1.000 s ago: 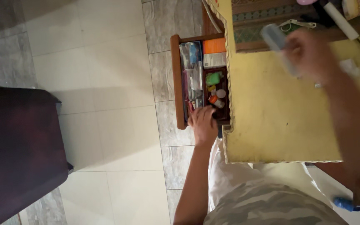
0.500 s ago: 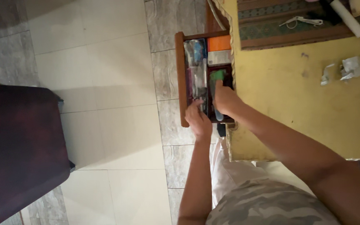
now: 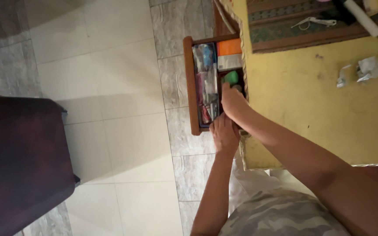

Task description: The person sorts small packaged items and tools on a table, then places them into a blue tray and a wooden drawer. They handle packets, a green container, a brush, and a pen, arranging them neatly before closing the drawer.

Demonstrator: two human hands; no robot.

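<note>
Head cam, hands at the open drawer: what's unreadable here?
- Right hand: its grip is turned into the drawer, so any held item is hidden by the hand itself.
- Left hand: fingers cover the drawer's near corner.
- Drawer contents: small, dim clutter; only a green object and an orange box are distinguishable.
- White roll: cut off by the top edge.

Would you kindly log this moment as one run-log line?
right hand: inside open drawer, near green item | left hand: at drawer's near end | tabletop: crumpled paper
</note>
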